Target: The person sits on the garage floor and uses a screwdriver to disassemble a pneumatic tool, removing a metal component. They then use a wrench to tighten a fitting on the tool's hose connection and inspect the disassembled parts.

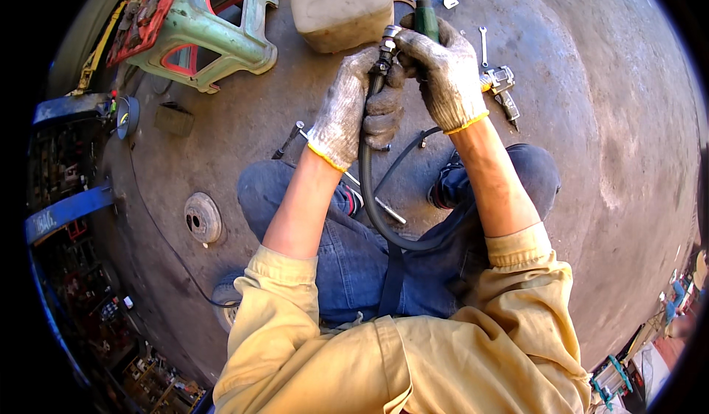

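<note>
My left hand [347,107], in a grey-white work glove, is wrapped round a black rubber hose [367,170] just below its end. A metal fitting with a clamp [386,48] tops the hose, pointing away from me. My right hand [447,70], gloved too, is closed with thumb and fingertips at that fitting. A screwdriver [426,16] with a dark green handle sticks up out of the right hand, its thin shaft pointing away; the fingers hide the lower handle. From the left hand the hose loops down over my lap.
Beyond my hands stands a padded block seat [341,4]. A green plastic stool [203,33] is at the far left. On the floor lie a wrench [484,46], an impact gun [504,93], a ratchet handle [288,141] and a round metal disc [202,218]. A blue-framed rack [68,211] lines the left.
</note>
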{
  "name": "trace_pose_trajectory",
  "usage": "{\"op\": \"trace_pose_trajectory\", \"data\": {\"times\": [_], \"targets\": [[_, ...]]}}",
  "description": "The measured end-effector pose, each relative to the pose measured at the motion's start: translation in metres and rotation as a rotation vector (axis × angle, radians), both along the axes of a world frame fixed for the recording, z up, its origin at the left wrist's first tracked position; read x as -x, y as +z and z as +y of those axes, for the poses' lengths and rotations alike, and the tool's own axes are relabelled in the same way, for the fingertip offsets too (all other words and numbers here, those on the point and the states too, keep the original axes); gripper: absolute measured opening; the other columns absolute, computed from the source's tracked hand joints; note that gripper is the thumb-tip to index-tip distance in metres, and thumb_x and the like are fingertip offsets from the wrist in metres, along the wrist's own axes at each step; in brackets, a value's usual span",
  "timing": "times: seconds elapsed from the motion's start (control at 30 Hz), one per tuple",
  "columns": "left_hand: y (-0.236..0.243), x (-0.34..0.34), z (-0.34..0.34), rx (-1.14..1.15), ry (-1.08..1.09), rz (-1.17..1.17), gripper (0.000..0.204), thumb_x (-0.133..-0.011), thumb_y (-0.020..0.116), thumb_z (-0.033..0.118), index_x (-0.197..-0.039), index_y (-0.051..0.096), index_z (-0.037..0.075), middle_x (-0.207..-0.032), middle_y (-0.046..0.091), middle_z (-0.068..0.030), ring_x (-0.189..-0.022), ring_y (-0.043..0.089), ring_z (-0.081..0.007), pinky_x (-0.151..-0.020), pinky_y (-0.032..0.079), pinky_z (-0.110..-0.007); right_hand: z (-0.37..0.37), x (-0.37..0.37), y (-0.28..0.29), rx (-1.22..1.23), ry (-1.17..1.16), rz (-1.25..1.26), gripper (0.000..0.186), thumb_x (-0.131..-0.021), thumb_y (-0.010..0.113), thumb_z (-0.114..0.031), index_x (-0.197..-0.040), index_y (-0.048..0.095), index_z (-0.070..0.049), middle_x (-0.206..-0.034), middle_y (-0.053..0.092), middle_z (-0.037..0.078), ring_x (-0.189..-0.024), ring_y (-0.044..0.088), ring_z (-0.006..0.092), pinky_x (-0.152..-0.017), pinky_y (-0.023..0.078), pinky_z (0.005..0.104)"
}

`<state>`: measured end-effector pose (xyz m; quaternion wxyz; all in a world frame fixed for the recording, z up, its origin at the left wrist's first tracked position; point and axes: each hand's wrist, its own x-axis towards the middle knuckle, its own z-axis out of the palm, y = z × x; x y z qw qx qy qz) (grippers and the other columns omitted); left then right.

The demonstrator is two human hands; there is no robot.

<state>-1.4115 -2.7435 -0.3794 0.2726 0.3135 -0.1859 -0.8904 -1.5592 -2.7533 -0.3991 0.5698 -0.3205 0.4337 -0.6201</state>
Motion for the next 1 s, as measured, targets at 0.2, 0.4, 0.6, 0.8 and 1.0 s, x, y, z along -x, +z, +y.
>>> {"op": "trace_pose_trajectory", "data": {"times": [0.2,0.4,0.6,0.8,1.0], "targets": [[-0.007,-0.002,-0.001,0.062,0.126,-0.119,0.040,-0.096,0.042,0.048,-0.091,0.061,0.013,-0.047,0.026,0.0094,-0.034,0.023,-0.0053,-0.031,0.018,-0.023,0.000,0.004,-0.019,-0.093,0.054,-0.051,0.023,-0.083,0.071,-0.015,-0.096,0.062,0.001,-0.076,0.065,0.006,-0.060,0.057,0.0090,-0.052,0.046,0.0220],[-0.041,-0.044,-0.023,0.036,0.335,0.158,0.045,-0.100,0.037,0.042,-0.099,0.059,0.002,-0.049,0.023,0.0070,-0.034,0.023,-0.0056,-0.028,0.025,-0.024,0.027,0.019,-0.108,-0.578,0.159,0.190,0.021,-0.083,0.067,-0.017,-0.091,0.062,0.001,-0.071,0.064,0.009,-0.052,0.055,0.0136,-0.045,0.045,0.0266],[-0.031,-0.034,-0.013,0.038,0.317,0.013,0.041,-0.097,0.041,0.047,-0.090,0.061,0.011,-0.051,0.022,0.0080,-0.038,0.021,-0.0067,-0.036,0.019,-0.025,0.070,0.043,-0.211,-0.915,0.488,0.931,0.041,-0.080,0.055,-0.026,-0.093,0.067,0.011,-0.087,0.067,0.030,-0.086,0.069,0.0369,-0.072,0.052,0.0415],[-0.025,-0.034,-0.009,0.069,0.332,-0.080,0.038,-0.096,0.044,0.045,-0.088,0.059,0.011,-0.053,0.025,0.0070,-0.042,0.027,-0.0082,-0.041,0.024,-0.026,0.080,0.027,-0.191,-0.721,0.683,1.202,0.047,-0.080,0.055,-0.027,-0.113,0.063,0.006,-0.109,0.063,0.030,-0.105,0.062,0.0402,-0.091,0.049,0.0422],[-0.030,-0.033,-0.005,0.171,0.365,-0.104,0.037,-0.095,0.052,0.038,-0.099,0.063,0.002,-0.074,0.058,-0.0040,-0.066,0.058,-0.0181,-0.063,0.049,-0.034,0.085,0.006,-0.154,-0.254,0.715,1.837,0.028,-0.090,0.054,-0.022,-0.102,0.068,-0.001,-0.100,0.069,0.019,-0.089,0.068,0.0322,-0.080,0.053,0.0431]]}}
